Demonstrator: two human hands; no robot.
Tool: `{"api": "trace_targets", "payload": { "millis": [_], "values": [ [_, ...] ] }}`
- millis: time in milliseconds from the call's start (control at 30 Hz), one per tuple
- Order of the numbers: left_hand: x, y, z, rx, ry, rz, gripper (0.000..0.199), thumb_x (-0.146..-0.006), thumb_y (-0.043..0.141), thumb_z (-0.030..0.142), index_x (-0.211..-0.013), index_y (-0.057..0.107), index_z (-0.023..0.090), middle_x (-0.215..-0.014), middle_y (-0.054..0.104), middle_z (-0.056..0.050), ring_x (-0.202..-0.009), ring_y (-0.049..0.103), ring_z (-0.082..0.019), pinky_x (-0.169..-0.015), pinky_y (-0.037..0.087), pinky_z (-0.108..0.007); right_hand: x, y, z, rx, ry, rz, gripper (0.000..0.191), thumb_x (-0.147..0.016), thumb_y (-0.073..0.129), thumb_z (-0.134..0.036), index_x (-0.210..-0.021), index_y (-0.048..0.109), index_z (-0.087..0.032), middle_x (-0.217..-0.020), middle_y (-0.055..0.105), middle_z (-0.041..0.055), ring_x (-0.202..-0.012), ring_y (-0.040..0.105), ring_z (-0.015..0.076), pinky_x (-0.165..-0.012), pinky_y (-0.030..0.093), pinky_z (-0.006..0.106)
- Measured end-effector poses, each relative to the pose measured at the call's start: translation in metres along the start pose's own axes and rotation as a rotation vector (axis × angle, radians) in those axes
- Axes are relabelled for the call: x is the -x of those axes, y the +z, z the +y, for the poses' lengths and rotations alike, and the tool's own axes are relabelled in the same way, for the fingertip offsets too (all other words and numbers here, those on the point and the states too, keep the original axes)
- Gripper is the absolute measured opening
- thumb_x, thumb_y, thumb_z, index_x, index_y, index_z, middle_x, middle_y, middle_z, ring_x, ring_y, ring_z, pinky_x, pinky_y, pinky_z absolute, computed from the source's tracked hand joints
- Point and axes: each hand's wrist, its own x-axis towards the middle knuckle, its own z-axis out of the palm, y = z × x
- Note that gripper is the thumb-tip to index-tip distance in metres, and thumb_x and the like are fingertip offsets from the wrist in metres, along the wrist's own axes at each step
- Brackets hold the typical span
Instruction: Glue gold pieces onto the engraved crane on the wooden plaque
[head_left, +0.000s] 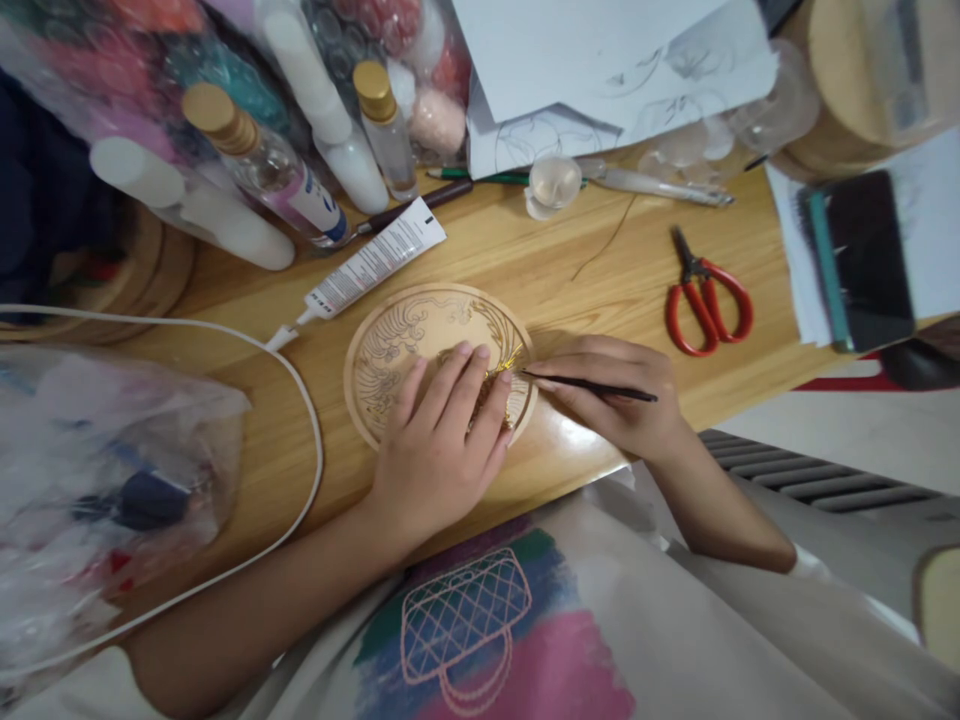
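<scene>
One thin dark tool [611, 387] is pinched in the fingers of the right hand [637, 390], its tip at the gold wire [511, 360] near the right edge of the round board [459, 328]. The left hand [439, 445] lies palm down over the board's lower part, fingers a little spread, partly hiding the wire. The board rests on the desk [592, 290], its face marked with curling, wave-like lines.

The step in hand looks like fine shaping or setting of wire along those lines. Such a move seems to call for a steady board and light, exact control of the tip, with the wire not dragged off its line.

Beyond the board, a white tube [375, 262] carries rows of small dark print and bolder marks near its nozzle, too blurred to read. The bottle [300, 190] has a purple, white and blue label, also unreadable. Red-handled pliers [709, 300] lie to the right; no brand shows clearly on them.
</scene>
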Motion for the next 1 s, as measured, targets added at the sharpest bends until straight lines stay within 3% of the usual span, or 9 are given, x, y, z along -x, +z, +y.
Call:
{"api": "trace_targets", "payload": {
  "millis": [1000],
  "values": [
    [0.0006, 0.0017, 0.0001, 0.006, -0.007, 0.01, 0.036, -0.095, 0.053, 0.025, -0.126, 0.061, 0.008, -0.133, 0.063, -0.022, -0.126, 0.059, -0.036, -0.105, 0.041, -0.053, -0.0017, 0.0003, -0.0029, -0.034, 0.036, 0.054, 0.015, -0.086, 0.069, -0.012, -0.099, 0.075, -0.015, -0.083, 0.074, 0.0079, -0.073, 0.069, 0.0157, -0.065, 0.055, 0.027]
  ]
}}
